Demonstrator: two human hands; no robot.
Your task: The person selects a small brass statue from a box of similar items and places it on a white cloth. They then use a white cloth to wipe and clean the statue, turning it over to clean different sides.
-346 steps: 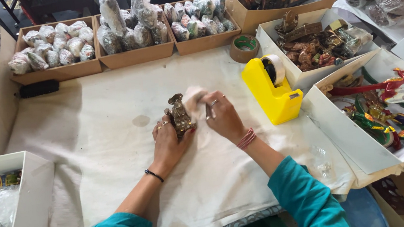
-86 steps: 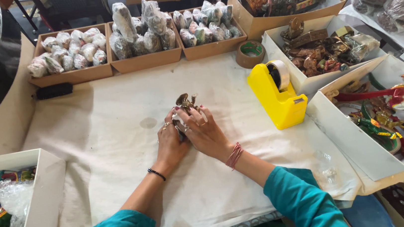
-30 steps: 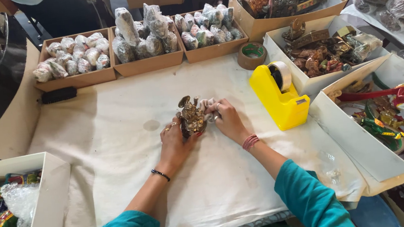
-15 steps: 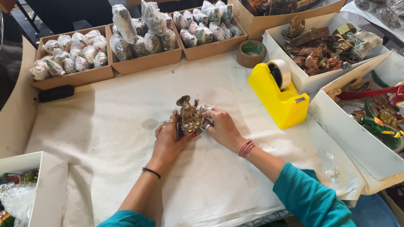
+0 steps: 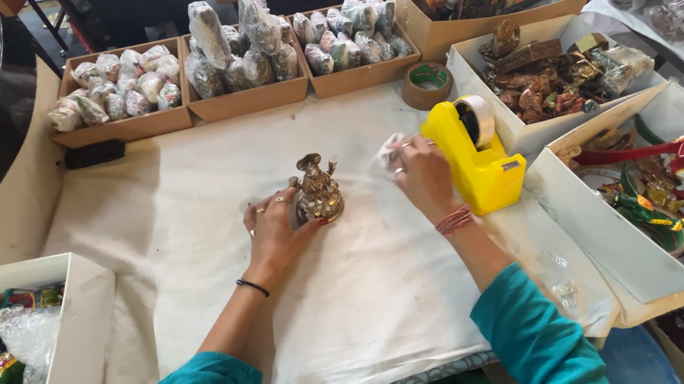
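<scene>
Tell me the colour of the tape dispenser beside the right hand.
Bright yellow tape dispenser, clearest in the head view.
</scene>
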